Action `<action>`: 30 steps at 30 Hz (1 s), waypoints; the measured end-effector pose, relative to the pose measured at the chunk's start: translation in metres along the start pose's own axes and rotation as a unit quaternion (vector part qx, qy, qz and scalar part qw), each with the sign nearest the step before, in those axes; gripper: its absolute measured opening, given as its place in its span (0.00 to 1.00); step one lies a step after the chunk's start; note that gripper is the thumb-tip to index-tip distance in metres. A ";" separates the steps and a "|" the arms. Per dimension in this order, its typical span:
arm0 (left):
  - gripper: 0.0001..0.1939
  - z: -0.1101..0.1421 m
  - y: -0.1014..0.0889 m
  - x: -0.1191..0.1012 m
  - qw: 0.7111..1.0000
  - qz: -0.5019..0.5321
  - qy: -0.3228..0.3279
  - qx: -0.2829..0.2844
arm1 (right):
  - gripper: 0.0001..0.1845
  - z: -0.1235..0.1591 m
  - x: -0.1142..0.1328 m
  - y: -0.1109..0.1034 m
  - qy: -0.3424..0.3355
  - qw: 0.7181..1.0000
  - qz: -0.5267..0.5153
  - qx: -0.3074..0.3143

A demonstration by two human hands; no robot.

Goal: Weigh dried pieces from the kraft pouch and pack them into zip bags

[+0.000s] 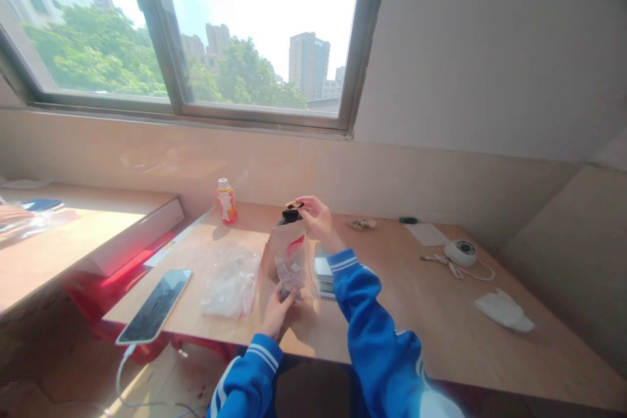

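A brown paper bag or box (pixel 273 249) with a red mark and a dark opening stands on the table before me. At its top, my right hand (pixel 317 217) pinches a small brown-and-black piece by the opening; whether this is the bag's flap or a separate item, I cannot tell. Lower down, my left hand (pixel 278 311) is closed at the bottom of a clear plastic bag (pixel 292 268), which lies against the brown one's front. Something small and dark shows at the fingertips. Left of it lies a pile of clear plastic bags (pixel 228 284) with red edges.
On the table (pixel 392 313) are a drink bottle (pixel 226 202), a cabled phone (pixel 155 307), a white dome camera (pixel 459 252), a crumpled white wrapper (pixel 504 310), a green-handled tool (pixel 408 220) and a pale stack (pixel 324 277). Another person's hand (pixel 14 212) is at the left table.
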State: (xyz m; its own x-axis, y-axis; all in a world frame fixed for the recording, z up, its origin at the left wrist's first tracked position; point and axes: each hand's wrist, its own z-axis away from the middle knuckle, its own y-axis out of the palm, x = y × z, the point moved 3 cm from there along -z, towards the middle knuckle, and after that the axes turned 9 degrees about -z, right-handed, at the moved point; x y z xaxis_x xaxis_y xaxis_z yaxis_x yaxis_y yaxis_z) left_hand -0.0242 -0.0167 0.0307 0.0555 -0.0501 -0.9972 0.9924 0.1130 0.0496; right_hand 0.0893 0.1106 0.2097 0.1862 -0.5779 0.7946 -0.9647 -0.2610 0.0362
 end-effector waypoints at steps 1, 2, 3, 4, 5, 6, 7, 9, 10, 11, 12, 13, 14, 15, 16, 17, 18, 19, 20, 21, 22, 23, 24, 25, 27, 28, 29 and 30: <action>0.25 0.000 0.000 -0.002 1.000 0.001 -0.003 -0.001 | 0.12 -0.001 0.001 -0.002 -0.003 1.000 0.000 -0.003; 0.25 0.001 0.001 -0.003 1.000 0.001 -0.004 -0.003 | 0.12 -0.003 0.001 -0.003 -0.006 1.000 0.000 -0.001; 0.25 0.001 0.001 -0.004 1.000 0.001 -0.004 -0.005 | 0.12 -0.003 0.001 -0.003 -0.008 1.000 0.000 0.005; 0.26 0.001 0.001 -0.005 1.000 0.002 -0.003 -0.006 | 0.12 -0.004 -0.001 -0.003 -0.006 1.000 0.000 0.013; 0.26 0.001 0.001 -0.005 1.000 0.002 -0.002 -0.006 | 0.12 -0.003 -0.003 -0.002 -0.001 1.000 0.000 0.023; 0.25 0.001 0.001 -0.005 1.000 0.004 -0.001 -0.005 | 0.12 -0.003 -0.005 -0.001 0.008 0.999 0.004 0.035; 0.25 0.001 0.001 -0.004 1.000 0.005 -0.001 -0.004 | 0.12 -0.002 -0.007 0.001 0.018 0.998 0.012 0.052; 0.25 0.000 0.000 -0.001 1.000 0.004 -0.001 -0.002 | 0.11 0.000 -0.009 0.004 0.030 0.995 0.036 0.083; 0.24 -0.001 0.000 0.000 1.000 0.003 0.001 -0.002 | 0.10 0.001 -0.009 0.004 0.025 0.994 0.055 0.092; 0.23 -0.001 0.000 0.001 1.000 0.003 0.004 -0.002 | 0.10 0.000 -0.007 0.004 0.015 0.993 0.080 0.090; 0.23 -0.001 0.000 0.002 1.000 0.005 0.006 -0.001 | 0.11 0.000 -0.005 0.002 0.000 0.991 0.109 0.080; 0.22 -0.002 0.000 0.002 1.000 0.010 0.007 0.003 | 0.12 -0.001 -0.002 0.000 -0.013 0.988 0.141 0.065; 0.21 -0.002 0.000 0.002 1.000 0.018 0.008 0.007 | 0.14 -0.002 0.000 -0.003 -0.024 0.983 0.174 0.051; 0.21 -0.001 0.000 0.002 1.000 0.026 0.008 0.010 | 0.15 -0.003 0.003 -0.006 -0.031 0.977 0.206 0.040; 0.21 -0.001 0.001 0.002 0.999 0.031 0.007 0.011 | 0.16 -0.004 0.006 -0.009 -0.034 0.972 0.229 0.029; 0.21 -0.001 0.001 0.001 0.999 0.034 0.006 0.011 | 0.17 -0.003 0.008 -0.012 -0.035 0.969 0.242 0.019; 0.21 -0.001 0.001 0.001 0.999 0.034 0.006 0.010 | 0.17 -0.002 0.012 -0.015 -0.034 0.969 0.244 0.008; 0.21 0.000 0.002 0.001 0.999 0.034 0.007 0.009 | 0.17 0.001 0.015 -0.018 -0.032 0.972 0.234 -0.006; 0.21 0.000 0.002 0.002 0.999 0.036 0.007 0.010 | 0.17 0.005 0.019 -0.021 -0.028 0.976 0.215 -0.020; 0.22 0.000 0.002 0.003 0.999 0.038 0.006 0.013 | 0.16 0.011 0.022 -0.023 -0.020 0.981 0.191 -0.031; 0.23 -0.001 0.002 0.004 0.999 0.040 0.004 0.016 | 0.15 0.018 0.024 -0.026 -0.005 0.985 0.167 -0.036; 0.24 -0.001 0.002 0.006 0.999 0.039 0.000 0.020 | 0.14 0.027 0.025 -0.028 0.016 0.989 0.144 -0.036; 0.25 -0.002 0.002 0.008 0.999 0.037 -0.005 0.023 | 0.13 0.036 0.023 -0.031 0.045 0.991 0.126 -0.028; 0.26 -0.002 0.002 0.010 0.999 0.035 -0.011 0.024 | 0.12 0.047 0.020 -0.034 0.080 0.990 0.113 -0.011; 0.27 -0.004 0.001 0.014 0.999 0.032 -0.016 0.024 | 0.10 0.070 0.007 -0.038 0.166 0.980 0.105 0.042; 0.26 -0.004 0.001 0.015 0.999 0.033 -0.015 0.022 | 0.10 0.081 -0.001 -0.040 0.211 0.969 0.110 0.072; 0.25 -0.005 0.000 0.015 0.999 0.035 -0.013 0.018 | 0.10 0.092 -0.009 -0.040 0.248 0.956 0.119 0.101; 0.23 -0.005 0.000 0.015 0.999 0.038 -0.009 0.013 | 0.10 0.102 -0.017 -0.040 0.270 0.946 0.129 0.124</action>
State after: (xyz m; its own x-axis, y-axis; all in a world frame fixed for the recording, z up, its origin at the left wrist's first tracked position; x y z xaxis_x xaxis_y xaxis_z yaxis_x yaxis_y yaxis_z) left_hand -0.0239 -0.0124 0.0151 0.1323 -0.0598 -0.9894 0.9877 0.0914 0.1266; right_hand 0.1438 0.0524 0.1332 -0.2372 -0.1857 0.9535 -0.8790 -0.3769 -0.2921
